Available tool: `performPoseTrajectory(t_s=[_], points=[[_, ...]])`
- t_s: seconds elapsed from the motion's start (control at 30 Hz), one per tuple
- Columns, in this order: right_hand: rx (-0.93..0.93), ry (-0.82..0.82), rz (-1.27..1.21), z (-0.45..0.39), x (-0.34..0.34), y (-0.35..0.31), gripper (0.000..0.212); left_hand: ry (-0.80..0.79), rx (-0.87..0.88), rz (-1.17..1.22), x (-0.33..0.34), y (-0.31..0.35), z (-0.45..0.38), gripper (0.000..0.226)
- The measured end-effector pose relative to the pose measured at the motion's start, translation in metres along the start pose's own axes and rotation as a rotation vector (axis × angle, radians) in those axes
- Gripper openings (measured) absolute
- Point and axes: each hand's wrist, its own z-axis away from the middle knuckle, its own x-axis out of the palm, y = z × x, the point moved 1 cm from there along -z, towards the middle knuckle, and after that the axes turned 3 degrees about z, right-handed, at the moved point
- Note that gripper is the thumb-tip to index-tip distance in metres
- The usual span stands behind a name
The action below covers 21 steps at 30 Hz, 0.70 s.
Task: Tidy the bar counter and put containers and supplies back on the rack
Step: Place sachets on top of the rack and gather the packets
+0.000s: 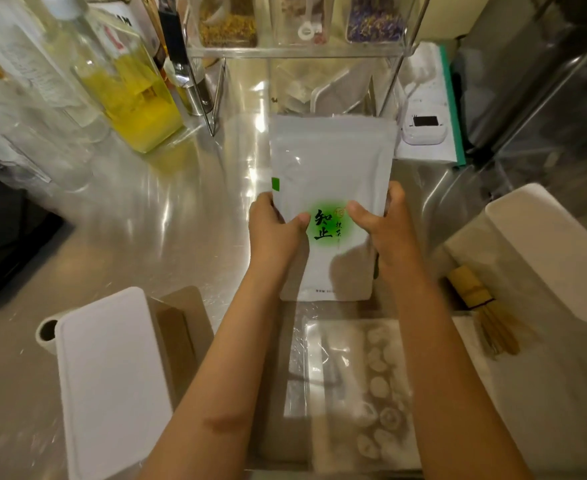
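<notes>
Two hands on one white tea pouch (330, 168): left hand (274, 226) grips its left edge, right hand (385, 223) its right edge, thumbs on the front. Pouch held flat above the steel counter (146, 220), clear rack (302, 50) at 12 o'clock. Yellow-liquid bottle (136, 98) at 10 o'clock; white lid (108, 379) at 7.

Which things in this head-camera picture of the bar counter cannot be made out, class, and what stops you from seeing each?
- White pouch: its back, hidden by its own front; small print at the bottom edge too small to read.
- Left hand and right hand: fingers behind the pouch.
- Rack jars: tops cut off by the upper frame edge.
- Yellow bottle: label blurred.
</notes>
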Motion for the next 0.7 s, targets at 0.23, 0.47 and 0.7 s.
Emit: performPoseTrajectory(t_s=[0.23,0.47,0.7], points=[[-0.278,-0.035,-0.070,0.017,-0.019,-0.036,0.063,-0.056,0.399,0.121,-0.004,0.023,0.013,0.045],[-0.218,-0.070,-0.146,0.023,-0.032,-0.026,0.042,-0.110,0.409,0.150,-0.002,0.012,0.025,0.050],[-0.421,-0.098,-0.120,0.029,-0.038,-0.040,0.059,-0.159,0.413,0.235,-0.007,0.019,0.022,0.052]])
